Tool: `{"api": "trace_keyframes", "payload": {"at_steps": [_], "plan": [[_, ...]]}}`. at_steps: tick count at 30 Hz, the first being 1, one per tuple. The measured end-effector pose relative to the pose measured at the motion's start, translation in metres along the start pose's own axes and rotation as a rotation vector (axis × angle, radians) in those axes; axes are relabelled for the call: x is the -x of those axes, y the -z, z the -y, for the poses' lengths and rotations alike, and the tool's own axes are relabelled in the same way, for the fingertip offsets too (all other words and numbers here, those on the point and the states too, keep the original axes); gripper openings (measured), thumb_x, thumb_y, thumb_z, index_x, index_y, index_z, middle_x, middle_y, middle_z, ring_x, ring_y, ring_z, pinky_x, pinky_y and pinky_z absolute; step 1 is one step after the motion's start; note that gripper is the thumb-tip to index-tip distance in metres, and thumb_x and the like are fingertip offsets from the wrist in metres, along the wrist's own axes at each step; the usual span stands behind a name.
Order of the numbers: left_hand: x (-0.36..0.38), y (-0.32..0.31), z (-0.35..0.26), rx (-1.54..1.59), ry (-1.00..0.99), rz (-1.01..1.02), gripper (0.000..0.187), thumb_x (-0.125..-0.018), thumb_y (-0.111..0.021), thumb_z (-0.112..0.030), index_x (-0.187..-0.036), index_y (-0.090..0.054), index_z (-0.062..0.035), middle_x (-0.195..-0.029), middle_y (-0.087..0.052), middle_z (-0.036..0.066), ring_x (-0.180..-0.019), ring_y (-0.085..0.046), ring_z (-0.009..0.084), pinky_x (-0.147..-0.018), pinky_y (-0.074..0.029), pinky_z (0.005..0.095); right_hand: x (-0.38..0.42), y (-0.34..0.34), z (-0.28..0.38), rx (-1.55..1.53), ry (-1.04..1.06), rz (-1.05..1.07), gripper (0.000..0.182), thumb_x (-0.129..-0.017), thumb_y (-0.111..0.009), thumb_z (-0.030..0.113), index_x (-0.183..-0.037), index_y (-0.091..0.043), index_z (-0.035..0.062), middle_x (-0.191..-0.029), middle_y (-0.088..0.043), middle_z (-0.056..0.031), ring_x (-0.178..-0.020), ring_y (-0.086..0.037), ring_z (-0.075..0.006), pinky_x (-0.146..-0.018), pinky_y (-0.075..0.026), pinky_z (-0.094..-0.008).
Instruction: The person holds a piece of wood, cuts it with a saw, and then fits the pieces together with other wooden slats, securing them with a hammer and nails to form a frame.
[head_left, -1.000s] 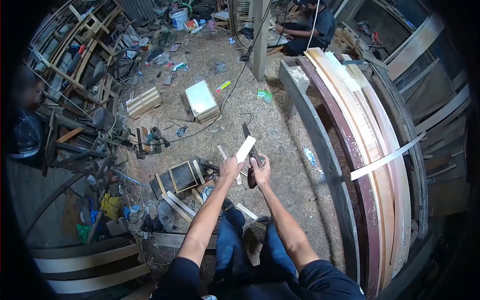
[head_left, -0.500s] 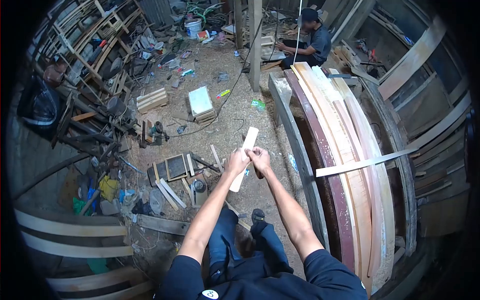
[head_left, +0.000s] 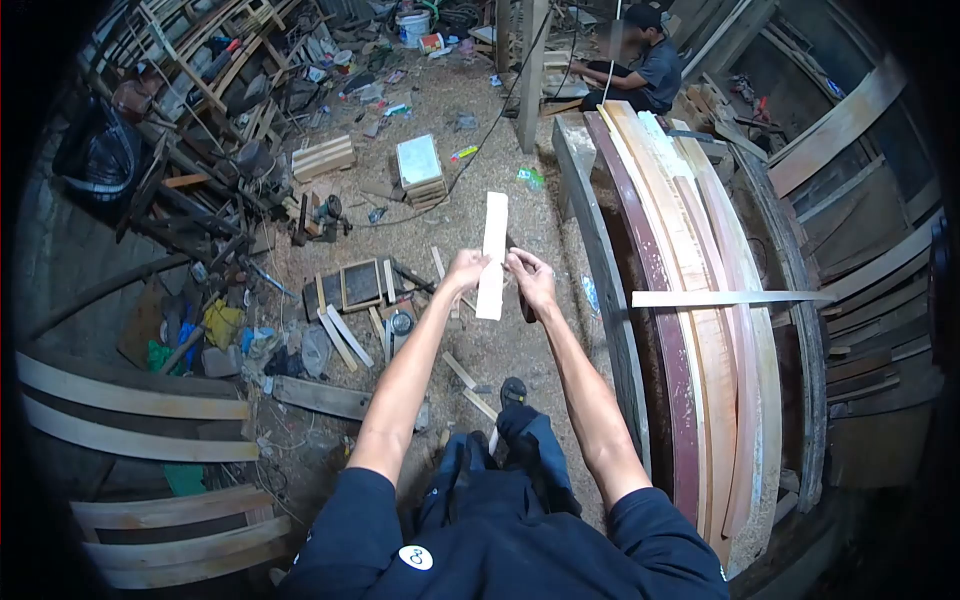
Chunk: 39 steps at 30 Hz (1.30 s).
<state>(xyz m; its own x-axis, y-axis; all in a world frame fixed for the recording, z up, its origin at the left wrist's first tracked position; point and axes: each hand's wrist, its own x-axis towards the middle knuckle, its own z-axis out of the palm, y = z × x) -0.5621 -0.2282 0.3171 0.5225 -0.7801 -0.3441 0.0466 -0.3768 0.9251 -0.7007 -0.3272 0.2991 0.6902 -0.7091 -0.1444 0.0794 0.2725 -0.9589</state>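
Upright in front of me is a pale wooden strip (head_left: 492,255), with a slightly rough lower end. My left hand (head_left: 466,271) is closed on its left edge near the middle. On the other side, my right hand (head_left: 532,280) has its fingers pinched together close to the strip's right edge. A narrow dark brown piece (head_left: 528,312) shows above and below the right hand, partly behind it, and appears to be held in its fingers. What kind of thing that piece is I cannot make out.
At right, long curved planks (head_left: 680,290) lie on a heavy timber frame (head_left: 612,270), a thin slat (head_left: 730,298) across them. Wooden frames (head_left: 362,285) and offcuts lie on the floor. A co-worker (head_left: 655,70) sits beyond a post (head_left: 532,90). Stacked wood blocks (head_left: 424,192) stand ahead.
The pale strip has turned from slanted to nearly upright and moved up in view. My hands, close together before, are now apart on either side of it. The view has shifted slightly.
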Motion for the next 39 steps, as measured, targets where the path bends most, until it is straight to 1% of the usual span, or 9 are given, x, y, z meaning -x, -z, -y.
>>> {"api": "trace_keyframes", "payload": {"at_steps": [5,11,17,19,21,26,29,35,39], "plan": [[0.018,0.018,0.014,0.158,0.067,-0.135,0.030,-0.098,-0.052,-0.029,-0.092,-0.064,-0.0021,-0.073,-0.065,0.002,-0.055,-0.056,0.0083,-0.044,-0.042,0.0264,0.055,-0.013,-0.005,0.274,0.092,0.047,0.045,-0.080,-0.078,0.030,-0.113,-0.067,0.0015,-0.091,-0.069,-0.0017,-0.081,-0.059,-0.0052,-0.072,-0.048,-0.0220],[0.064,0.028,0.043,0.126,0.028,-0.196,0.032,-0.098,-0.053,-0.029,-0.094,-0.063,0.0000,-0.077,-0.066,0.004,-0.060,-0.061,0.0118,-0.054,-0.049,0.0283,0.138,-0.043,-0.003,0.207,0.030,0.137,0.053,-0.079,-0.075,0.002,-0.128,-0.056,0.0012,-0.105,-0.067,-0.0096,-0.094,-0.063,-0.0136,-0.083,-0.051,-0.0263],[0.094,0.001,0.076,0.286,0.022,-0.199,0.037,-0.100,-0.046,-0.033,-0.101,-0.060,0.0011,-0.085,-0.066,0.008,-0.071,-0.063,0.0145,-0.059,-0.052,0.0307,0.205,-0.051,0.010,0.438,0.115,0.010,0.049,-0.072,-0.081,0.013,-0.118,-0.065,0.0104,-0.097,-0.072,-0.0078,-0.092,-0.065,-0.0149,-0.084,-0.050,-0.0301],[0.120,-0.013,0.056,0.425,0.044,-0.120,0.039,-0.100,-0.044,-0.034,-0.103,-0.058,0.0015,-0.089,-0.067,0.010,-0.071,-0.063,0.0158,-0.058,-0.053,0.0315,0.220,-0.056,0.020,0.476,0.126,0.002,0.043,-0.073,-0.081,0.013,-0.114,-0.067,0.0090,-0.096,-0.072,-0.0078,-0.092,-0.066,-0.0148,-0.084,-0.050,-0.0305],[0.133,-0.028,0.049,0.508,-0.005,-0.244,0.041,-0.101,-0.042,-0.035,-0.109,-0.055,0.0025,-0.092,-0.067,0.010,-0.072,-0.064,0.0175,-0.058,-0.053,0.0323,0.229,-0.053,0.014,0.415,0.119,0.017,0.039,-0.074,-0.080,0.012,-0.110,-0.068,0.0062,-0.095,-0.071,-0.0077,-0.091,-0.065,-0.0140,-0.083,-0.050,-0.0296],[0.149,-0.047,0.045,0.818,0.078,-0.195,0.042,-0.100,-0.041,-0.034,-0.113,-0.054,0.0030,-0.098,-0.066,0.014,-0.082,-0.067,0.0273,-0.077,-0.058,0.0369,0.239,-0.029,-0.002,0.282,0.096,0.003,0.032,-0.078,-0.077,0.009,-0.108,-0.068,0.0027,-0.094,-0.071,-0.0065,-0.088,-0.064,-0.0114,-0.080,-0.050,-0.0272],[0.147,-0.054,0.056,0.953,0.137,-0.082,0.034,-0.098,-0.047,-0.030,-0.110,-0.050,0.0016,-0.098,-0.062,0.014,-0.081,-0.067,0.0274,-0.070,-0.058,0.0386,0.248,-0.010,0.005,0.290,0.094,0.045,0.033,-0.081,-0.074,0.008,-0.112,-0.065,0.0003,-0.095,-0.069,-0.0057,-0.088,-0.061,-0.0098,-0.080,-0.050,-0.0252],[0.162,-0.099,0.045,0.842,0.205,-0.153,0.037,-0.098,-0.042,-0.035,-0.095,-0.059,-0.0023,-0.074,-0.060,0.007,-0.063,-0.060,0.0182,-0.057,-0.053,0.0320,0.268,0.024,0.015,0.360,0.124,0.066,0.035,-0.078,-0.076,0.003,-0.112,-0.065,-0.0003,-0.095,-0.065,-0.0015,-0.087,-0.058,-0.0072,-0.079,-0.048,-0.0224],[0.173,-0.121,0.027,0.763,0.152,-0.145,0.036,-0.099,-0.044,-0.033,-0.095,-0.058,-0.0008,-0.076,-0.060,0.009,-0.064,-0.060,0.0180,-0.059,-0.054,0.0320,0.271,0.042,0.018,0.313,0.169,0.029,0.035,-0.074,-0.080,0.009,-0.107,-0.067,0.0017,-0.094,-0.071,-0.0082,-0.089,-0.065,-0.0118,-0.079,-0.051,-0.0265]]}}
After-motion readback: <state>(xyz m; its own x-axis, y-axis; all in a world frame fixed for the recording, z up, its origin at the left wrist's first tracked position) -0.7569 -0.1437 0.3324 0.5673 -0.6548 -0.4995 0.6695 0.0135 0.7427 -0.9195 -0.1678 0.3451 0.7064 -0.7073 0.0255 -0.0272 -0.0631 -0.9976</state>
